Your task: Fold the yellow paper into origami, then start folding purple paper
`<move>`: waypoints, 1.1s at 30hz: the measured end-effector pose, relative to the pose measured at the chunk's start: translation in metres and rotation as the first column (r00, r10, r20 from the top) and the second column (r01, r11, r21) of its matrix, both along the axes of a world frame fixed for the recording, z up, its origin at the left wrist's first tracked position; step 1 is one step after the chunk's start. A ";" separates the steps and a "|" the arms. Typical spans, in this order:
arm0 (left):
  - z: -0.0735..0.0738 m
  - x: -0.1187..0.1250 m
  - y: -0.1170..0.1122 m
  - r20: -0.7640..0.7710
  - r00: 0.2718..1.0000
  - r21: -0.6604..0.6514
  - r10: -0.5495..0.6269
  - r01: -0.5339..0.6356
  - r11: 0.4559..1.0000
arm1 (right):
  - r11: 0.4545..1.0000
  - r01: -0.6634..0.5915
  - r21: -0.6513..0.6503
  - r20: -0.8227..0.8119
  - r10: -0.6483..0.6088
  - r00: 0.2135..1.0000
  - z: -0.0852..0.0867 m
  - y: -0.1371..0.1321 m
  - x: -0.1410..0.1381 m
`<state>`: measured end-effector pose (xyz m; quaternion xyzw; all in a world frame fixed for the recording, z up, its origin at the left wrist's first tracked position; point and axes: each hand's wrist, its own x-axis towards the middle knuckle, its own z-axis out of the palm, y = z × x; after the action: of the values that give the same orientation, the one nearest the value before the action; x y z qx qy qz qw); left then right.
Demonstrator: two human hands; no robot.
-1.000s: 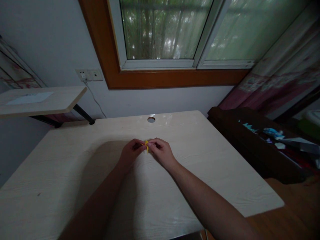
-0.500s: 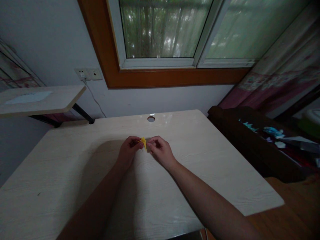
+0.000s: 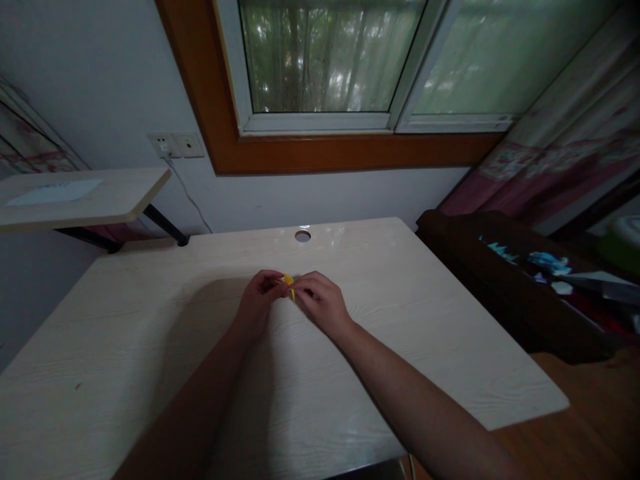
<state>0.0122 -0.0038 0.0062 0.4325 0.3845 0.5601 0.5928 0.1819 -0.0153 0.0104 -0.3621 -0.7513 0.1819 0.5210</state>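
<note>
Slippage could free the small yellow piece (image 3: 288, 278), pinched by left hand (image 3: 256, 300) and right hand (image 3: 324, 301) in front of the desk hole (image 3: 303, 236), if tugged unevenly.

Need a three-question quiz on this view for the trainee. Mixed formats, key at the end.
1. True or false: the person's left hand is pinching a small yellow piece.

2. Where is the round hole in the desk?
A) At the near right corner
B) Near the far edge
C) Along the near edge

3. Fill in: the thin pale cord on the wall runs up to a ____.

Key: 1. True. 2. B. 3. Socket.
</note>
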 end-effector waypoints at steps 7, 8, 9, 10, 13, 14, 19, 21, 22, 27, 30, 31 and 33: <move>0.000 0.001 -0.001 0.031 0.999 -0.009 0.026 -0.025 1.000 | 0.997 0.003 0.077 0.055 -0.007 0.998 -0.001 -0.001 0.000; 0.001 0.001 -0.001 0.034 0.999 -0.008 0.027 -0.026 1.000 | 0.997 0.005 0.083 0.061 -0.010 0.998 0.000 -0.002 0.000; 0.002 0.001 -0.001 0.038 0.999 -0.008 0.029 -0.028 1.000 | 0.996 0.008 0.088 0.064 -0.014 0.998 0.000 -0.003 0.000; 0.003 0.002 -0.002 0.041 0.999 -0.010 0.031 -0.031 0.999 | 0.996 0.013 0.092 0.065 -0.019 0.998 0.000 -0.003 0.000; 0.005 0.003 -0.004 0.049 0.998 -0.022 0.036 -0.035 0.999 | 0.995 0.025 0.100 0.060 -0.032 0.998 0.000 -0.004 0.001; 0.006 0.003 -0.005 0.055 0.998 -0.024 0.031 -0.030 0.999 | 0.994 0.026 0.104 0.061 -0.032 0.998 0.000 -0.004 0.001; 0.009 0.005 -0.008 0.100 0.995 -0.019 -0.012 0.014 1.000 | 0.990 -0.014 0.141 0.075 0.003 0.997 0.000 -0.004 0.004; 0.010 0.005 -0.008 0.093 0.995 -0.010 -0.020 0.021 1.000 | 0.989 -0.043 0.138 0.093 0.030 0.995 0.001 -0.004 0.005; 0.010 0.005 -0.008 0.092 0.996 -0.008 -0.024 0.025 1.000 | 0.989 -0.055 0.134 0.103 0.042 0.994 0.001 -0.004 0.006; 0.006 0.004 -0.005 0.123 0.992 -0.019 -0.033 0.035 0.999 | 0.991 -0.052 0.127 0.119 0.037 0.992 0.002 -0.004 0.007; 0.004 0.004 -0.005 0.128 0.991 -0.030 -0.036 0.041 0.999 | 0.991 -0.017 0.134 0.121 0.000 0.993 0.002 -0.003 0.007; 0.004 0.005 -0.005 0.126 0.991 -0.032 -0.033 0.038 0.999 | 0.991 -0.008 0.131 0.127 -0.008 0.992 0.001 -0.003 0.008; 0.004 0.005 -0.005 0.114 0.993 -0.032 -0.020 0.024 0.999 | 0.992 0.003 0.124 0.146 -0.021 0.989 0.001 -0.002 0.009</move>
<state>0.0173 -0.0088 0.0099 0.3943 0.3547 0.5707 0.6270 0.1905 -0.0176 0.0109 -0.3458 -0.7952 0.1048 0.4869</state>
